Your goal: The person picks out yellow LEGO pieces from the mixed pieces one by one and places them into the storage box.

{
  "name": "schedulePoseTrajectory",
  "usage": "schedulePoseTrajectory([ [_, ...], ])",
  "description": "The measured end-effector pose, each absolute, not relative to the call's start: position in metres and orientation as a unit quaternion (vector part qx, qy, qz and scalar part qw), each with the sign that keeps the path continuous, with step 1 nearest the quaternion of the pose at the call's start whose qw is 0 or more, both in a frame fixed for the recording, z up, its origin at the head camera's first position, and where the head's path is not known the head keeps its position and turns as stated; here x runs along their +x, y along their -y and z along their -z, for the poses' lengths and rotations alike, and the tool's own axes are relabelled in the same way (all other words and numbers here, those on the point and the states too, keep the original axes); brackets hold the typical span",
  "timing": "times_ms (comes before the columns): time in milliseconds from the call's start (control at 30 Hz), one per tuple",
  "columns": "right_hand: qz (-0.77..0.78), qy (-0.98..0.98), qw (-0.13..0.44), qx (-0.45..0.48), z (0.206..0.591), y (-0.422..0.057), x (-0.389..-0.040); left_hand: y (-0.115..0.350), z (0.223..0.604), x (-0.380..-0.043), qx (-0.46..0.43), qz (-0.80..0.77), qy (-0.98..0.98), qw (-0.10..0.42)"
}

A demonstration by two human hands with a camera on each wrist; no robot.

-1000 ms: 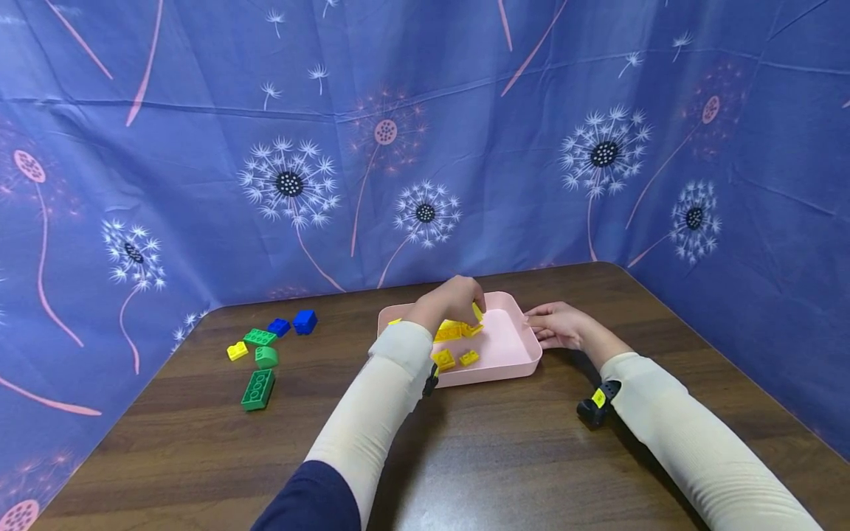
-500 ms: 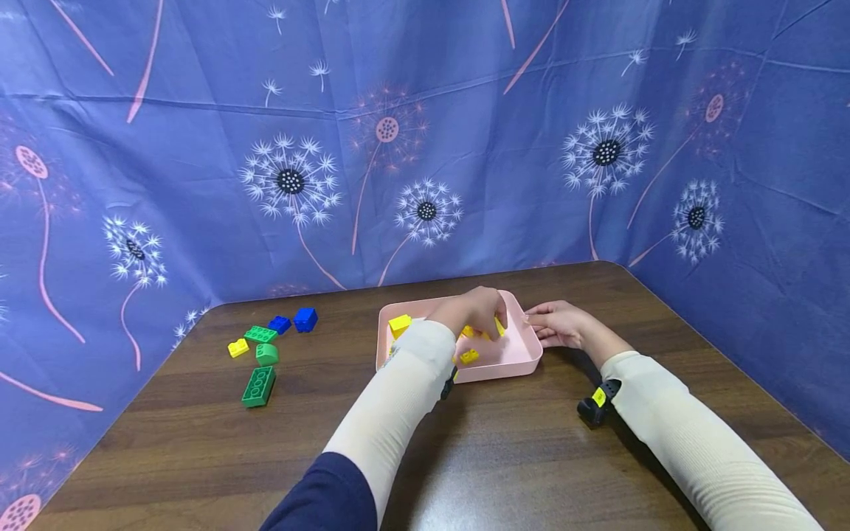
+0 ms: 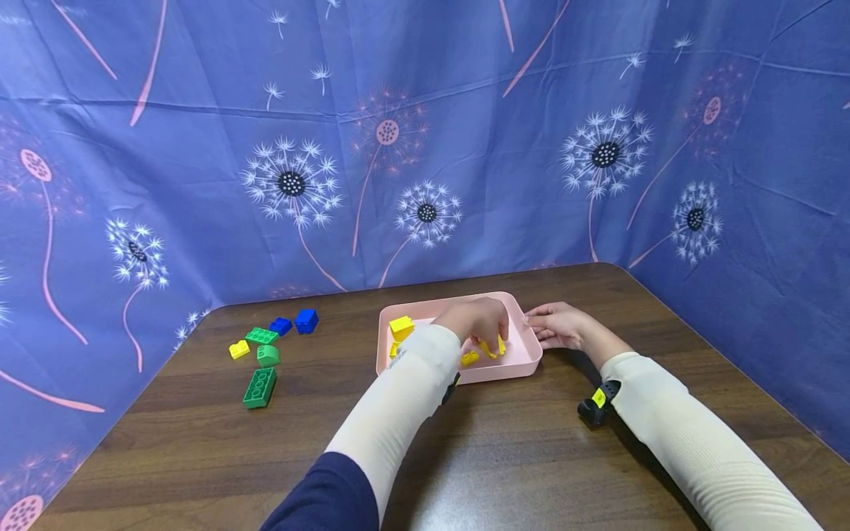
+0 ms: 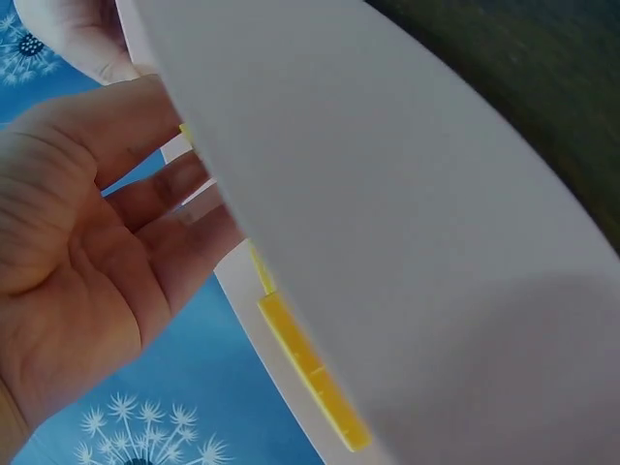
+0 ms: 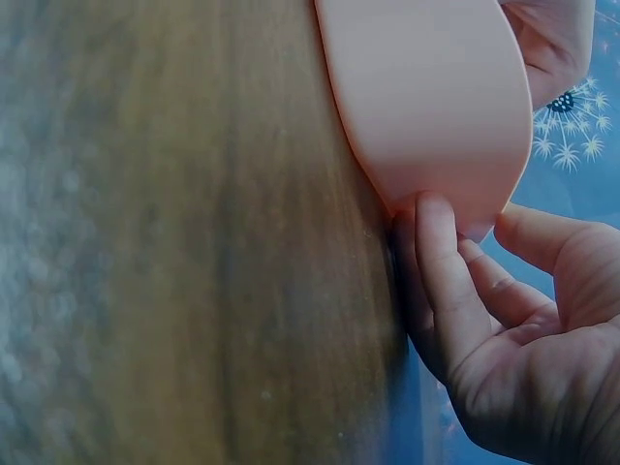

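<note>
My left hand point(image 3: 474, 320) reaches down into the pink tray point(image 3: 505, 372), fingertips around a yellow brick point(image 3: 502, 345). Another small yellow brick point(image 3: 470, 358) lies beside these fingers, and a larger one point(image 3: 401, 327) sits at the tray's left end. The left wrist view looks along the tray's outer wall point(image 4: 387, 213), which hides the fingertips; a yellow brick point(image 4: 315, 373) shows past its rim. At the tray's right end, my right hand point(image 3: 561, 326) holds the wall, its thumb point(image 5: 533, 232) at the rim and a finger point(image 5: 436, 218) lower on the outside.
Left of the tray lie loose bricks on the wooden table point(image 3: 265, 464): a green block point(image 3: 259, 388), a green rounded one point(image 3: 268, 356), a flat green one point(image 3: 262, 335), a yellow one point(image 3: 239, 349) and blue ones point(image 3: 306, 321). A blue patterned cloth point(image 3: 425, 147) hangs behind.
My left hand has moved right and then lower inside the tray with the yellow brick, uncovering the larger yellow brick at the left end. The right hand and tray stay put.
</note>
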State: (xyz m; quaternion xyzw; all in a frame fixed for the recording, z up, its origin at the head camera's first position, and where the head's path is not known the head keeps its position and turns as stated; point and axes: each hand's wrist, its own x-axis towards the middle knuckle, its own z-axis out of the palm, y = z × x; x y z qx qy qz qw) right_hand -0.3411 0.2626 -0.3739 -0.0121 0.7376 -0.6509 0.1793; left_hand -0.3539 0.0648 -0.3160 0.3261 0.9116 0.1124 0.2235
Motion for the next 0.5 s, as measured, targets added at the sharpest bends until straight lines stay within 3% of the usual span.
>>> schedulePoseTrajectory([
  [500, 0.641, -0.746, 0.182, -0.012, 0.370, -0.261, -0.339, -0.037, 0.292, -0.354, 0.359, -0.136, -0.905, 0.183],
])
